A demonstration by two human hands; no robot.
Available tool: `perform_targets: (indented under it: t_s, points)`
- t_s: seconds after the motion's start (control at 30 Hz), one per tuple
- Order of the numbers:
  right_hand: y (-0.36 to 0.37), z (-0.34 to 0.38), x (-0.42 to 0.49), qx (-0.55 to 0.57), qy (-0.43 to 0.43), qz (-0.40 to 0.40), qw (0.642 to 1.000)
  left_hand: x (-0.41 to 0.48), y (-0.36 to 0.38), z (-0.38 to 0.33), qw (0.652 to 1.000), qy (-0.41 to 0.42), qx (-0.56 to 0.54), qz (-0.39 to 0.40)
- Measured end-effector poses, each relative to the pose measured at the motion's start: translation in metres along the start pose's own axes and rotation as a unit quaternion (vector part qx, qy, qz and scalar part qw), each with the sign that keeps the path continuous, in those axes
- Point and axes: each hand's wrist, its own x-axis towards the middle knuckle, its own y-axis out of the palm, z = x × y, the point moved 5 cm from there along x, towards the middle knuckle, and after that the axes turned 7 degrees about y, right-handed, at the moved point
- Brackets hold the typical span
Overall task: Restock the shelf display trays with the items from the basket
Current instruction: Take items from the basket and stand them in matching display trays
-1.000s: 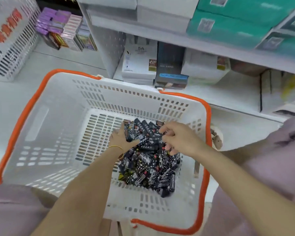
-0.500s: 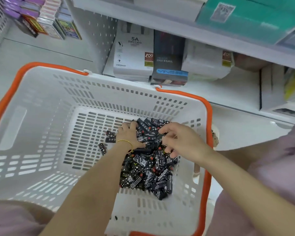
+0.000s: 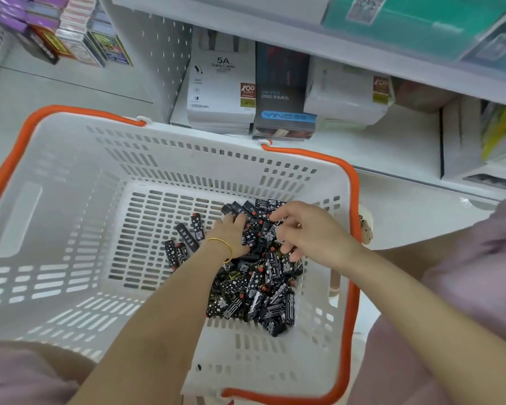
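Two bare hands reach into a white slotted plastic basket with orange handles (image 3: 70, 176), resting on a pile of small black patterned packets (image 3: 254, 290) at its right side. The left hand (image 3: 234, 238), wearing a thin gold bracelet (image 3: 224, 247), presses flat on the packets; whether the right hand's (image 3: 304, 232) curled fingers pinch any, I cannot tell.

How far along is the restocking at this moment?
Nothing looks done: no display tray is in view. In hand: the left hand and right hand are both down in the pile of small black packets inside the basket, gathering. Whether either grips any is unclear. Left: nearly the whole pile, plus loose packets.
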Motion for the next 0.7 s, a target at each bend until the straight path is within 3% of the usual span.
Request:
perform_targets:
  t_s: [0.1, 0.2, 0.4, 0.7]
  points:
    - [-0.002, -0.002, 0.001, -0.003, 0.002, 0.0, 1.0, 0.001, -0.004, -0.001, 1.0, 0.005, -0.009, 0.024]
    - [-0.003, -0.001, 0.001, -0.002, 0.001, -0.001, 1.0, 0.0, -0.003, -0.003, 0.994, 0.001, -0.093, 0.059]
    - [-0.001, 0.0, 0.0, -0.002, -0.001, 0.002, 1.0, -0.006, -0.004, -0.005, 0.989, 0.002, -0.1, 0.111]
    - [-0.003, 0.003, -0.002, 0.005, -0.011, 0.002, 1.0, -0.014, 0.0, -0.011, 0.984, -0.024, -0.144, 0.106]
